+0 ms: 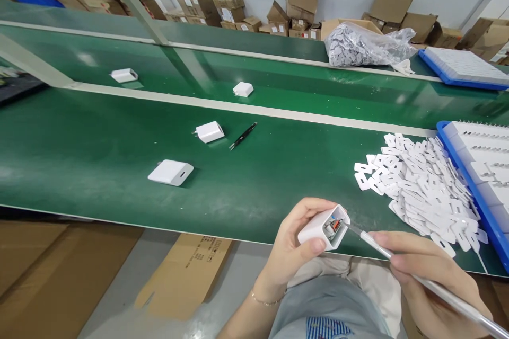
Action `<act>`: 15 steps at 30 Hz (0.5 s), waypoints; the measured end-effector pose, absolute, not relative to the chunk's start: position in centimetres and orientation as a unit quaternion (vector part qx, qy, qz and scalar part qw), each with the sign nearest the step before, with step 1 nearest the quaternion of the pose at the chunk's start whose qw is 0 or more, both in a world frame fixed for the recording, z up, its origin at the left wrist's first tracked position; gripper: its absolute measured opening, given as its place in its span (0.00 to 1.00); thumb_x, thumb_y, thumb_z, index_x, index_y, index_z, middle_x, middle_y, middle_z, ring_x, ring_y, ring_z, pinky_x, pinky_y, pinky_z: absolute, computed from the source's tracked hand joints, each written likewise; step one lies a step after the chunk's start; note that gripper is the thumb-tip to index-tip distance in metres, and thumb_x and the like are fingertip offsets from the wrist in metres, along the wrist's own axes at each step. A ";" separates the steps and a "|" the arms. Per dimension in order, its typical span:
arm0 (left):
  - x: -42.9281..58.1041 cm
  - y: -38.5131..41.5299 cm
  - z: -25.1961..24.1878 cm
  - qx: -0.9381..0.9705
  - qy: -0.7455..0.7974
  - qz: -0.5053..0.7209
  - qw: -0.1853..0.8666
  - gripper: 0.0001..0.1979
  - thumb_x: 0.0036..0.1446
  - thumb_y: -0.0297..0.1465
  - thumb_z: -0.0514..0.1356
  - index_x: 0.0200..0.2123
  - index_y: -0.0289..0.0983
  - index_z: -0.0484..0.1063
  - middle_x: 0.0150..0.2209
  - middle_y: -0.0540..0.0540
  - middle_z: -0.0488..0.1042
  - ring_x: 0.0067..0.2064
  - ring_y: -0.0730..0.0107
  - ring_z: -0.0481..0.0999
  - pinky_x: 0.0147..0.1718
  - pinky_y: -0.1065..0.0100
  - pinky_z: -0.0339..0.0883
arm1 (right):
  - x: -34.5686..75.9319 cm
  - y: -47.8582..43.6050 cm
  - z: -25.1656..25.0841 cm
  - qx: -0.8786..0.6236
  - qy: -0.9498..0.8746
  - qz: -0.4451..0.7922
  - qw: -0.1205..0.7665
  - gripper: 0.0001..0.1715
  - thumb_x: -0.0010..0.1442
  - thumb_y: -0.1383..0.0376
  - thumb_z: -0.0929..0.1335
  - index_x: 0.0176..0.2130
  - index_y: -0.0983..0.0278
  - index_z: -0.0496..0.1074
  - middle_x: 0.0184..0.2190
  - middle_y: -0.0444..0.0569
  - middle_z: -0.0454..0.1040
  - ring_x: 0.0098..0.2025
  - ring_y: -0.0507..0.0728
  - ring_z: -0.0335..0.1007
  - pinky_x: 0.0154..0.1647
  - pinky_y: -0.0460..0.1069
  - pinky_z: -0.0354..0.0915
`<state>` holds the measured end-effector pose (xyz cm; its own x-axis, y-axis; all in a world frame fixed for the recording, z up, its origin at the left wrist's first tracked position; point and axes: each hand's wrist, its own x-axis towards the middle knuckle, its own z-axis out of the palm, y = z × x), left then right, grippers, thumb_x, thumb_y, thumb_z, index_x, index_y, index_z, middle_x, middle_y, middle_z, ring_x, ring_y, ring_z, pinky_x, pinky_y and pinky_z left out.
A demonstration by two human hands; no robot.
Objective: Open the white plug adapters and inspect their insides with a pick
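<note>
My left hand is closed around a white charger housing. Its open end faces right and shows circuit parts inside, one of them orange-red. In my right hand is a slim silver-handled craft knife, held like a pen, with its blurred thin tip at the rim of the housing's opening. To the right, a heap of small white cover plates with slots lies on the green bench. Farther left rest a finished-looking white charger, another white charger and black tweezers.
At the right edge stands a blue tray holding rows of white chargers. Behind a pale rail, two more chargers lie on the green surface. Beyond are a plastic bag of white parts, another blue tray and cardboard boxes.
</note>
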<state>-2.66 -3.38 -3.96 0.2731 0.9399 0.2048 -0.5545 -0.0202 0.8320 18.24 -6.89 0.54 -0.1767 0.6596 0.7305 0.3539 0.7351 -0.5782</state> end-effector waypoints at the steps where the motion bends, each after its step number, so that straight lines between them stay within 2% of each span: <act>1: -2.6 -3.4 -3.9 0.441 0.216 0.562 0.665 0.21 0.56 0.44 0.71 0.50 0.42 0.79 0.46 0.44 0.83 0.44 0.65 0.81 0.44 0.72 0.73 | 18.4 -6.9 0.8 -0.320 -0.774 0.135 0.530 0.15 0.59 0.80 0.70 0.42 0.65 0.78 0.44 0.53 0.84 0.43 0.61 0.85 0.41 0.51 0.83; 3: -2.6 -3.4 -3.7 0.442 0.213 0.562 0.666 0.21 0.56 0.44 0.71 0.50 0.42 0.79 0.46 0.44 0.83 0.44 0.66 0.82 0.44 0.72 0.73 | 18.6 -6.7 1.1 -0.292 -0.804 0.125 0.503 0.17 0.59 0.81 0.69 0.45 0.67 0.77 0.46 0.56 0.84 0.45 0.62 0.84 0.42 0.51 0.83; 8: -2.5 -3.5 -3.5 0.443 0.211 0.562 0.667 0.21 0.55 0.44 0.71 0.50 0.42 0.79 0.46 0.45 0.84 0.43 0.67 0.82 0.44 0.74 0.73 | 18.9 -6.5 1.2 -0.289 -0.817 0.107 0.488 0.16 0.60 0.81 0.69 0.45 0.67 0.76 0.45 0.56 0.84 0.44 0.61 0.85 0.41 0.50 0.83; 15: -2.4 -3.6 -3.4 0.431 0.237 0.555 0.671 0.23 0.54 0.46 0.71 0.48 0.40 0.79 0.44 0.42 0.83 0.43 0.62 0.82 0.43 0.68 0.73 | 19.1 -6.6 1.0 -0.282 -0.820 0.097 0.489 0.15 0.59 0.80 0.70 0.45 0.67 0.77 0.46 0.57 0.84 0.45 0.62 0.85 0.42 0.51 0.83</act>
